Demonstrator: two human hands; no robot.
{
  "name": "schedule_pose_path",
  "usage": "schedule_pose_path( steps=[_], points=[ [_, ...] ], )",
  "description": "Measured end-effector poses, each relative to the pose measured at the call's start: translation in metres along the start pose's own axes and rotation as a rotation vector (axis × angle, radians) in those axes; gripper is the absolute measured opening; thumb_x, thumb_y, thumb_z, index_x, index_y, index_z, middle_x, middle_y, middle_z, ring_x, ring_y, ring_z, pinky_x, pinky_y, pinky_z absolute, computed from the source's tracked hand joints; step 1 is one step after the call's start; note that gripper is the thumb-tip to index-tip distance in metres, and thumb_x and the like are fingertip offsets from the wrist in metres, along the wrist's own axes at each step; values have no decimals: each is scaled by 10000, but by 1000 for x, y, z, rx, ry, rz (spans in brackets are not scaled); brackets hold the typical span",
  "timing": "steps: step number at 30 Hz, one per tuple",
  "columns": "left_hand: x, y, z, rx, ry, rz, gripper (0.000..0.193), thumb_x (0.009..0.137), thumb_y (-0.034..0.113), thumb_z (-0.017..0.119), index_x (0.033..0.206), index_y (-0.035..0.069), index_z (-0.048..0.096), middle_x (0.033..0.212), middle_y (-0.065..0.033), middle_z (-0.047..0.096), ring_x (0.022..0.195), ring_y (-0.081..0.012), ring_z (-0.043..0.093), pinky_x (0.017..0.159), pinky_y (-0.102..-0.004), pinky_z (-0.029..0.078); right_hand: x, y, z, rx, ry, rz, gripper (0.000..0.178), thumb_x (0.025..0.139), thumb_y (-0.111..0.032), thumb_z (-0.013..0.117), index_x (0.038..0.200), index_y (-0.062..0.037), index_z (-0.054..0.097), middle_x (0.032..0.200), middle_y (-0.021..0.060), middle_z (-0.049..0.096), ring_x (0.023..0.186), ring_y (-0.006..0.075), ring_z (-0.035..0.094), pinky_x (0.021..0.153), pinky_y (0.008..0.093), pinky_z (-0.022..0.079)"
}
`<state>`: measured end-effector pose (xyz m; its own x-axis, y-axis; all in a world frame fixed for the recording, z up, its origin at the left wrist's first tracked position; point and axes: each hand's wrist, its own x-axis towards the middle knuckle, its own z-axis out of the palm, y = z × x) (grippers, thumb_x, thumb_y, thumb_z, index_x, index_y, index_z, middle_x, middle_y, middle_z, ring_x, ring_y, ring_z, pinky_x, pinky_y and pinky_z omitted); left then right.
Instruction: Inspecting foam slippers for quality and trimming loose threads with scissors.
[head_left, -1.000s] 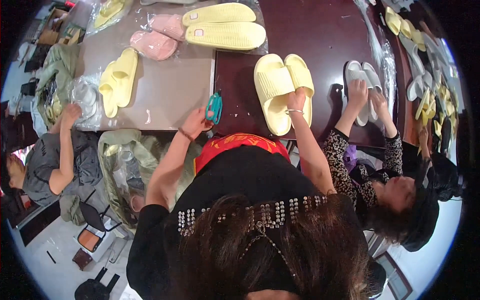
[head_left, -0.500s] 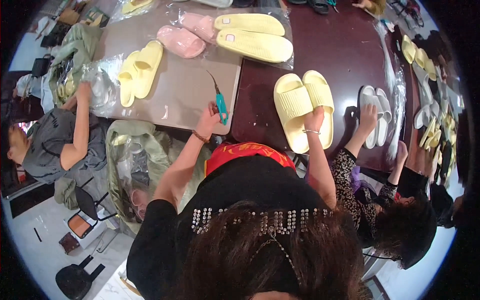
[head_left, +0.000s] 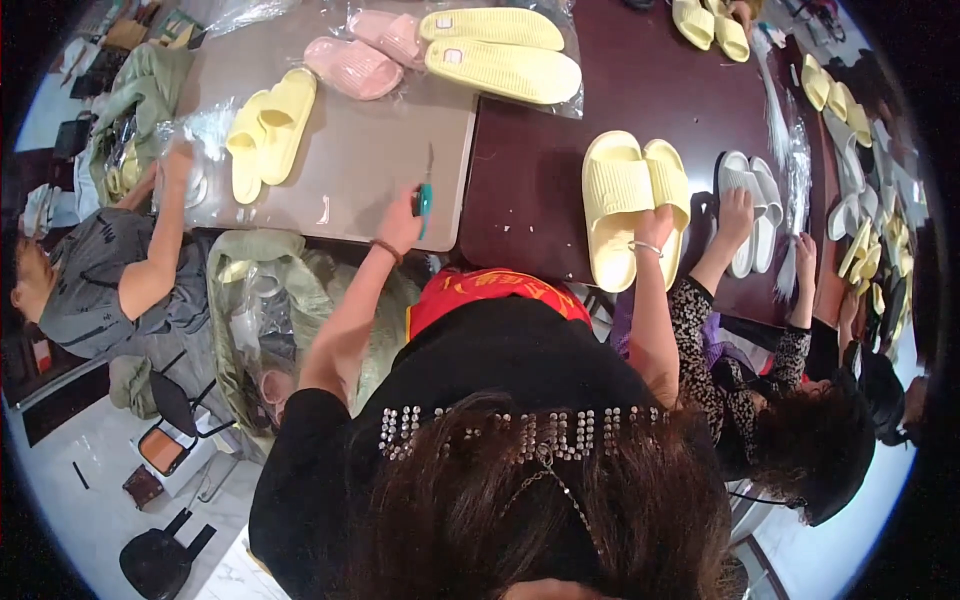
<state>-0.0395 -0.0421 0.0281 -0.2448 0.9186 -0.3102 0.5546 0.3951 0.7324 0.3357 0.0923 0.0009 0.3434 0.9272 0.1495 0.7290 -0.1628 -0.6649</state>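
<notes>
My left hand [head_left: 402, 222] grips teal-handled scissors [head_left: 425, 192] at the near edge of the grey table top [head_left: 370, 160], blades pointing away from me. My right hand [head_left: 655, 226] rests on the heel end of a pair of pale yellow slippers [head_left: 632, 205] lying side by side on the dark brown table [head_left: 530, 200]. My dark hair and black top with a studded neckline fill the lower part of the view.
More yellow slippers [head_left: 268, 128], a pink pair [head_left: 365, 55] and a bagged yellow pair [head_left: 500, 52] lie further off. A person on the right handles white slippers [head_left: 750, 195]. A person in grey [head_left: 110, 280] works at the left. Bags of slippers [head_left: 255, 320] sit below.
The view has shifted so the tables sit lower and larger. My left hand has stayed on the scissors at the table edge, and my right hand has stayed on the yellow slippers.
</notes>
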Motion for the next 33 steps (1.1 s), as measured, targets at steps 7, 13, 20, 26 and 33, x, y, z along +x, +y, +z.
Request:
schedule_pose_path(
  steps=[7, 13, 20, 26, 33],
  points=[
    [12, -8, 13, 624, 136, 75, 435, 696, 255, 568, 1078, 102, 427, 914, -146, 520, 834, -324, 529, 661, -447, 436, -1, 8, -1, -28, -49, 31, 70, 601, 21, 409, 637, 69, 444, 614, 247, 472, 623, 418, 470, 595, 431, 382],
    [36, 18, 14, 824, 19, 138, 422, 736, 298, 532, 1092, 109, 410, 907, -107, 512, 809, -299, 534, 658, -434, 434, -14, 21, 4, 28, -133, 124, 36, 601, 29, 402, 613, 61, 413, 625, 253, 469, 621, 419, 461, 597, 431, 379],
    [95, 36, 61, 502, 14, 340, 192, 783, 245, 479, 825, 66, 534, 775, -128, 518, 778, -307, 524, 652, -395, 426, -20, -25, -3, 48, -109, -14, 47, 592, 31, 398, 630, 56, 413, 647, 259, 469, 652, 415, 461, 613, 434, 372],
    [19, 13, 28, 317, -299, 683, 194, 788, 212, 438, 758, 51, 541, 720, -151, 526, 740, -316, 524, 601, -401, 411, -2, -7, 9, 13, -160, -16, 68, 592, 26, 401, 648, 56, 425, 647, 257, 474, 649, 416, 464, 622, 429, 378],
    [-115, -87, 11, 975, -993, 127, 215, 741, 141, 443, 907, 85, 567, 835, -167, 585, 774, -336, 563, 682, -426, 452, -1, -20, 17, 42, -204, -56, 40, 589, 35, 400, 621, 55, 413, 654, 254, 478, 630, 412, 468, 618, 443, 373]
  ],
)
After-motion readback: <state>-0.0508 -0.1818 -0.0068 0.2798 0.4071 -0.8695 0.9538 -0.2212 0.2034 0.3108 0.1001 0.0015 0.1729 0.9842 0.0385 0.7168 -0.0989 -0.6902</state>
